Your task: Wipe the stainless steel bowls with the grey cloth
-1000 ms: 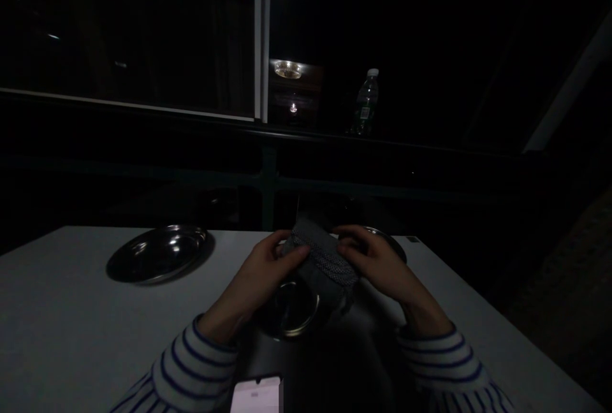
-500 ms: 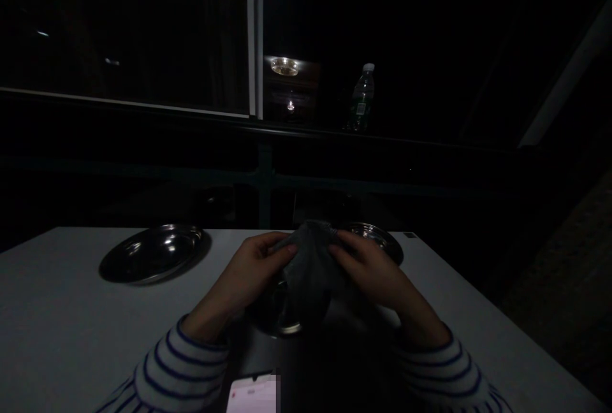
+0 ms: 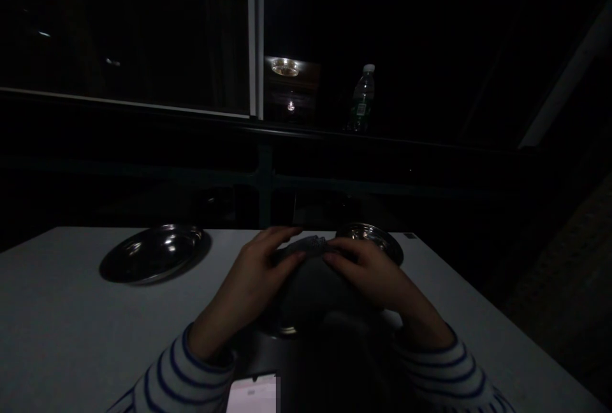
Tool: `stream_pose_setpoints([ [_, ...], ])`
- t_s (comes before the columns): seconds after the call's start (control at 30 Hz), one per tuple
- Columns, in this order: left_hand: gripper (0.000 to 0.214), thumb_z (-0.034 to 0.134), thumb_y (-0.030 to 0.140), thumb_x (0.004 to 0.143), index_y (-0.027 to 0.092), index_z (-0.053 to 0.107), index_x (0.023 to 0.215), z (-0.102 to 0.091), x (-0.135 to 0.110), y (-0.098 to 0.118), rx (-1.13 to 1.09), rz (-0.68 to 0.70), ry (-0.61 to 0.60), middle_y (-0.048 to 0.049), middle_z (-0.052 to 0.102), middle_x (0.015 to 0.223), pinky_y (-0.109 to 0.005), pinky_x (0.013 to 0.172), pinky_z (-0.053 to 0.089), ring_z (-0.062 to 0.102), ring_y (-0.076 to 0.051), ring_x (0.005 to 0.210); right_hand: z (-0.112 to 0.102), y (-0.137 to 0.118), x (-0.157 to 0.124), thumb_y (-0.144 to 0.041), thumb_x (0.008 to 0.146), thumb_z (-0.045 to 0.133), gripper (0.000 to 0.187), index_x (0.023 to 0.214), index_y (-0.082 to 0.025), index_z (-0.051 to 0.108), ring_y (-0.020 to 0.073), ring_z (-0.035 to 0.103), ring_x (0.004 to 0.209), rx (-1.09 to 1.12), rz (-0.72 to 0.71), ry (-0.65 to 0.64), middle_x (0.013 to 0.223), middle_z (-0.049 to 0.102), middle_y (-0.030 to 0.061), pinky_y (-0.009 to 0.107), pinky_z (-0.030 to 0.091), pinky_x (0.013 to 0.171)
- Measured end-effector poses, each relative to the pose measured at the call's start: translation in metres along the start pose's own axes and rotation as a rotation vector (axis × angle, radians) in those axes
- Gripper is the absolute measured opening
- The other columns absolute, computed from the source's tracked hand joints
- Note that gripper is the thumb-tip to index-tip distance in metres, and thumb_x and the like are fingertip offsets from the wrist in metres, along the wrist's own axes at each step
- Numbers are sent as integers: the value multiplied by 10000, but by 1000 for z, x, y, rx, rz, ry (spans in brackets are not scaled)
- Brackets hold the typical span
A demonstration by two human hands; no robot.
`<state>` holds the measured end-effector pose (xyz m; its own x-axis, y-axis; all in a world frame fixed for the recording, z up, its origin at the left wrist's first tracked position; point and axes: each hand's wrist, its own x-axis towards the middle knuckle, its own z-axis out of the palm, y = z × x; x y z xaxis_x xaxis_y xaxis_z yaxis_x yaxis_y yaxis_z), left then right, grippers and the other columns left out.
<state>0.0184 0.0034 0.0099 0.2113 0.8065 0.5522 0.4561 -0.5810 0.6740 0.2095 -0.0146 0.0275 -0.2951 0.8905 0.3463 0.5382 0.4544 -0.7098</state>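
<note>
The room is very dark. My left hand (image 3: 251,279) and my right hand (image 3: 370,273) both pinch the top edge of a dark grey cloth (image 3: 310,273), which hangs down between them. The cloth drapes over a small shiny metal dish (image 3: 282,330) on the white table (image 3: 62,330), hiding most of it. Both sleeves are white with blue stripes.
A large metal plate (image 3: 155,252) lies at the table's back left. Another metal dish (image 3: 375,238) sits just behind my right hand. A lit phone (image 3: 252,395) lies at the near edge. A water bottle (image 3: 362,99) stands on the dark ledge behind.
The cloth was a folded bundle a second ago; it now hangs spread out. Both hands have shifted along its top edge.
</note>
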Motion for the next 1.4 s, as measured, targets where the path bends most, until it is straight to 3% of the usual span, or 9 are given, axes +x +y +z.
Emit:
stream_pose_setpoints([
  [0.17,170,563,311,779,207,681,844,-1,4,4,-175,-143,-123,-8,699,856,-257,757,454,624,-163,832,1,0,0,-302,888,445,255,986,-211,662,147,628,831,39,-22,-94,884,686,11,264,478,729],
  [0.43,324,627,409,691,151,674,882,-13,10,-7,-388,-468,27,-40,706,786,-281,631,453,626,-177,683,-12,13,-6,-268,795,590,327,1112,-189,580,139,625,903,299,93,-149,979,669,30,260,497,768],
  [0.6,363,602,425,705,149,651,935,-8,10,-14,-231,-403,21,-52,697,817,-289,659,462,630,-195,750,-6,11,-1,-189,771,573,197,952,-169,649,124,635,814,356,121,-62,900,680,30,238,491,711],
  [0.73,447,609,454,691,164,598,1031,-4,5,-6,87,-250,206,-88,653,1001,-333,716,463,612,-224,846,0,12,5,-213,723,629,226,942,-161,639,96,618,701,466,179,95,772,675,5,197,464,633],
  [0.77,404,602,464,697,167,609,971,-3,2,-2,70,-242,180,-79,660,948,-323,692,467,616,-216,812,1,12,6,-221,719,631,235,947,-161,632,85,605,662,500,193,120,732,666,-7,184,451,598],
  [0.9,363,639,415,679,188,611,961,4,-7,17,-270,-215,-241,-47,681,865,-287,675,485,631,-191,782,5,13,8,-249,716,634,265,965,-160,608,59,536,522,552,244,207,627,613,-42,162,388,474],
  [1.03,468,697,347,622,199,599,1056,16,-12,16,-286,-225,-229,-79,682,966,-321,745,493,634,-223,868,9,7,8,-265,735,620,286,998,-158,587,87,599,612,580,221,224,690,645,-17,182,448,545],
  [1.27,386,548,278,779,184,534,1153,20,-7,1,-472,-235,-240,-82,653,1099,-312,840,472,622,-196,963,19,3,5,-199,734,599,349,1079,-174,552,125,604,982,595,79,115,1023,662,54,238,478,836],
  [1.4,362,473,225,809,177,544,1161,17,-5,2,-460,-206,-249,-67,652,1110,-294,853,457,615,-188,972,25,5,4,-218,741,603,375,1114,-215,563,147,590,1005,355,9,138,1126,621,56,246,502,770],
])
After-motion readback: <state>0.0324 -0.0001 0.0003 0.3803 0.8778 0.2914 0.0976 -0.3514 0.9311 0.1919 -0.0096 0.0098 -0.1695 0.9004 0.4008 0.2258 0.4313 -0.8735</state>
